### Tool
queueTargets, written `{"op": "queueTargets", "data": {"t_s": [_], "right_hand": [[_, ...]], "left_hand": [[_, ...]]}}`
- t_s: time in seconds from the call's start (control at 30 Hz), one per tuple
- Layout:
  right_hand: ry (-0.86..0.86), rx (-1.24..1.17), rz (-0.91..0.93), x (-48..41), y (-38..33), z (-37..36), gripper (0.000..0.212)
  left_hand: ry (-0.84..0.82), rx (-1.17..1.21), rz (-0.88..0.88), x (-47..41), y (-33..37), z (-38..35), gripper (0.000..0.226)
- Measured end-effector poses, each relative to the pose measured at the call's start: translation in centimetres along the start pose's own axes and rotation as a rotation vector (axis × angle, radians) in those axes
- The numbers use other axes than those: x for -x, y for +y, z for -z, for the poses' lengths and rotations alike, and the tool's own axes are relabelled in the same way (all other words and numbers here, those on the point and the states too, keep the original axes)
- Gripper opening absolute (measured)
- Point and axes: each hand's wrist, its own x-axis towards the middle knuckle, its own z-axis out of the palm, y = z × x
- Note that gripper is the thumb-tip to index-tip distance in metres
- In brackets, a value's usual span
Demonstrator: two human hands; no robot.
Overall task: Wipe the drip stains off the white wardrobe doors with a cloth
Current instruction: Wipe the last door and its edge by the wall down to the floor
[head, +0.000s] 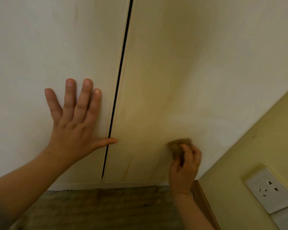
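In the head view, the dark gap (121, 67) between the 2 wardrobe doors is taken as the landmark.

The cloth (178, 146) is seen to the right of the gap, low on the right door (173, 63). It is brownish and fuzzy, bunched into a small wad, and its outline is blurred. It is gripped by the right hand (184, 168), whose fingers are curled around it, and its upper part is held against the door surface.

Between the gap and the cloth, 2 faint slanted streaks (129, 165) are seen near the bottom edge of the right door.

The left hand (73, 123) is laid flat on the left door (40, 47), just left of the gap. Its 4 fingers are straight and point upward, nothing is held in it, and its thumb is stretched across the gap onto the right door.

Both doors are off-white and smooth; the right one is shaded yellowish.

Below the gap, a narrow white plinth (76, 185) runs under the doors, and under it a dull grey-brown floor (98, 208) is seen. Far right of the gap, a pale yellow wall (256, 155) carries a white socket (271, 188), and a wooden skirting board (204, 205) runs along its foot.
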Motion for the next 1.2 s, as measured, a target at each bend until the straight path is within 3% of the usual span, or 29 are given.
{"op": "queueTargets", "data": {"t_s": [0.13,0.2,0.3,0.37,0.53,0.7,0.8,0.97,1.07,1.2], "right_hand": [[-0.125,-0.04,-0.018,2.0,0.2,0.4,0.027],[-0.017,-0.052,-0.097,0.7,-0.4,1.7,0.029],[0.294,-0.045,-0.222,-3.7,-0.5,3.5,0.023],[0.34,-0.044,-0.207,-6.7,0.0,3.7,0.022],[0.223,-0.024,-0.084,-5.5,0.9,2.2,0.029],[-0.123,0.018,-0.079,1.8,4.2,1.4,0.038],[-0.045,-0.019,-0.168,1.6,3.5,2.1,0.032],[0.394,-0.091,-0.409,-5.5,3.5,3.3,0.027],[0.371,-0.052,-0.379,-7.2,4.1,3.3,0.032],[0.152,0.035,-0.248,-2.4,4.3,2.3,0.031]], "left_hand": [[-0.014,-0.014,0.0,-0.1,0.0,0.0,0.13],[-0.026,-0.007,-0.002,-0.1,0.0,0.1,0.131],[-0.016,-0.009,0.002,0.0,0.1,0.1,0.13],[-0.015,-0.007,-0.002,-0.1,0.1,0.2,0.13],[-0.01,-0.007,-0.008,0.0,0.0,-0.1,0.13],[-0.012,0.01,0.0,0.0,0.0,-0.2,0.129],[-0.017,0.028,-0.001,0.0,0.1,-0.1,0.127],[-0.009,0.044,-0.007,0.0,0.1,-0.1,0.127],[-0.015,0.044,-0.02,0.0,0.0,-0.1,0.128],[-0.033,0.046,-0.017,0.1,0.0,-0.3,0.128]]}}
